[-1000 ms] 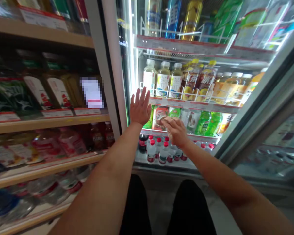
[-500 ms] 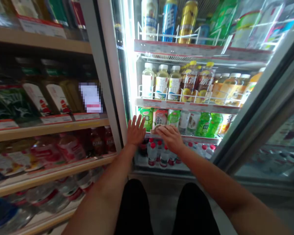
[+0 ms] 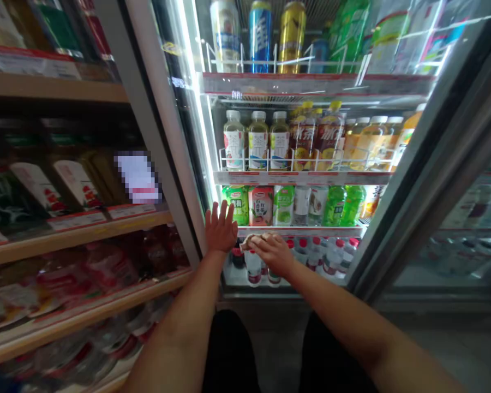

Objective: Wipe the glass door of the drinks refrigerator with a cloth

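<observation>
My left hand [image 3: 221,230] lies with spread fingers at the left side of the glass-fronted drinks cooler, seemingly flat on the glass door. Behind its fingertips a green drink bottle [image 3: 238,204] shows. A crumpled pale cloth [image 3: 247,240] pokes out from under the fingers of my right hand [image 3: 275,254], which presses it toward the glass in front of the lowest bottles. Just above that hand are a red-labelled bottle [image 3: 261,206] and a light green one [image 3: 283,206]. Most of the cloth is hidden by the fingers.
Left of the cooler stands a wooden shelf [image 3: 77,232] with bottled drinks and price tags. Cans, including a gold can [image 3: 292,38], fill the top cooler level. Tea bottles [image 3: 258,141] stand below. A thick grey door frame [image 3: 417,147] slants down the right side.
My right hand has moved down and slightly left with the cloth, from the bottle row to below the shelf edge. My left hand stays spread. The view has shifted a little.
</observation>
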Tool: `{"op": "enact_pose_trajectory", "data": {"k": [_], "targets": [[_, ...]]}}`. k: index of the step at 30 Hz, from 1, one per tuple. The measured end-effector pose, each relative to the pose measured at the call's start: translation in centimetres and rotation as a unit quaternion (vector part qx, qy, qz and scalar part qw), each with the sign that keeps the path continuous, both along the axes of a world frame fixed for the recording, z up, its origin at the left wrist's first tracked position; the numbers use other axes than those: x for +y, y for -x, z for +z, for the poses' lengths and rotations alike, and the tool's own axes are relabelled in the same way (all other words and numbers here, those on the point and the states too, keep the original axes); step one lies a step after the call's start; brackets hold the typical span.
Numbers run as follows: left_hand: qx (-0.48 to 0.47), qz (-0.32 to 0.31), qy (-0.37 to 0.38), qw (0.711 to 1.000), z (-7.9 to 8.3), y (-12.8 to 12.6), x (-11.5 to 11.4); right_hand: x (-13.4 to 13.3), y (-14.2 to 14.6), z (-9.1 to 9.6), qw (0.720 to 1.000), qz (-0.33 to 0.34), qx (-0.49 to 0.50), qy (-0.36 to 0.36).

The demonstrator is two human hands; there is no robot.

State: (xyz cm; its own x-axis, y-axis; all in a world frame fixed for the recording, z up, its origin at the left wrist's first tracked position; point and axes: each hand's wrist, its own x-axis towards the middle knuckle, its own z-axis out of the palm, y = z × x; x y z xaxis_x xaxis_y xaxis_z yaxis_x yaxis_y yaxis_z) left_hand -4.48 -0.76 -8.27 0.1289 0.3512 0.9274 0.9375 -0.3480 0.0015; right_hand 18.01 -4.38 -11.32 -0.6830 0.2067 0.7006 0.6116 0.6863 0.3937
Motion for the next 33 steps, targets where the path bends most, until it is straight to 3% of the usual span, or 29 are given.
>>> {"op": "enact_pose_trajectory", "data": {"k": [7, 13, 16, 20, 25, 28, 33], "targets": [[0.026, 0.023, -0.052, 0.998, 0.1, 0.0, 0.2, -0.2, -4.0, -2.5, 0.999, 0.017, -0.012, -0.038], [0.019, 0.033, -0.047, 0.998, 0.0, 0.0, 0.3, -0.1, -6.4, -1.5, 0.998, -0.021, 0.052, -0.04], [0.016, 0.035, -0.045, 0.998, -0.1, -0.1, 0.3, -0.6, -7.3, -2.3, 0.996, -0.035, 0.085, -0.02], [0.003, 0.032, -0.041, 0.999, -0.2, 0.0, 0.4, -1.0, -9.1, -3.4, 0.998, -0.019, 0.058, -0.005], [-0.005, 0.011, -0.037, 0.999, -0.2, 0.1, 0.5, -1.0, -12.0, -2.3, 0.994, -0.03, 0.106, 0.001], [-0.012, 0.0, -0.024, 1.0, -0.2, 0.1, 0.6, -1.3, -13.5, -3.2, 0.986, -0.056, 0.155, -0.003], [-0.015, 0.012, -0.02, 1.0, -0.1, 0.0, 0.6, -1.6, -16.3, -4.7, 0.99, -0.063, 0.123, 0.009]]}}
